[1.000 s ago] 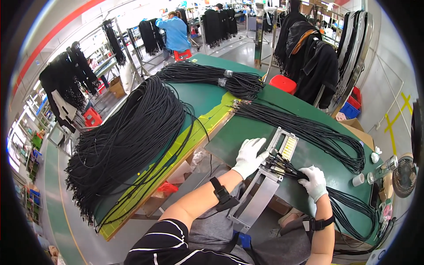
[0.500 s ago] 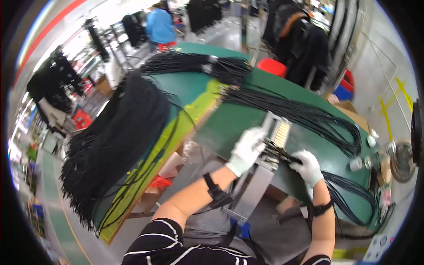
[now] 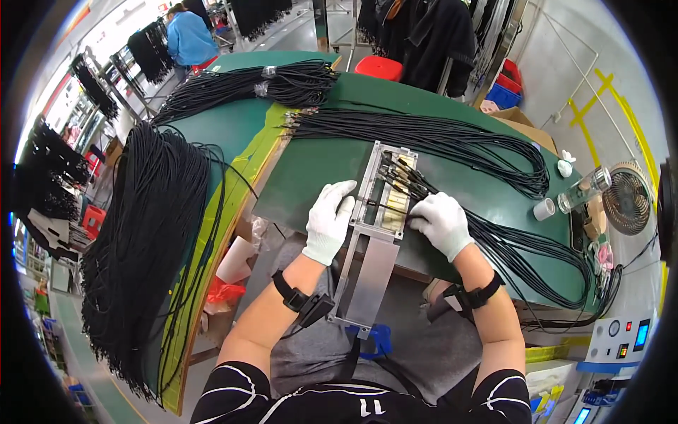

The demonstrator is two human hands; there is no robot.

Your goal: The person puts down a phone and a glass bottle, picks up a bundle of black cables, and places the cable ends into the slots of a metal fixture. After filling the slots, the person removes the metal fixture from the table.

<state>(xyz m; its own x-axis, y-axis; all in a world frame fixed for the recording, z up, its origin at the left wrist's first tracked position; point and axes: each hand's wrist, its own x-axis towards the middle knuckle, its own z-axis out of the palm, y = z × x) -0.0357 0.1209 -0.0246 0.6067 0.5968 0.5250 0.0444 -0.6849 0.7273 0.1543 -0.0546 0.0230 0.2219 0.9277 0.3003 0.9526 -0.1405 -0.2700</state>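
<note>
A long metal fixture plate [image 3: 371, 261] lies across the near edge of the green table [image 3: 318, 159], with several black cable ends laid in its slotted upper part. My left hand [image 3: 329, 220], in a white glove, rests on the plate's left edge, fingers touching a thin cable end that lies across the slots. My right hand [image 3: 441, 222], also gloved, pinches the same black cable [image 3: 385, 206] at the plate's right side. More black cables [image 3: 508, 244] trail from under this hand to the right.
A bundle of black cables [image 3: 424, 138] lies across the table behind the plate. A big heap of cables [image 3: 152, 233] hangs at the left. A clear bottle [image 3: 583, 189], small fan [image 3: 628, 199] and tape roll [image 3: 544, 209] stand at the right. A person in blue [image 3: 187, 35] works far off.
The view has shifted, so the plate sits more central. My hands have closed in on the plate's slotted part and a single cable end is now stretched between them.
</note>
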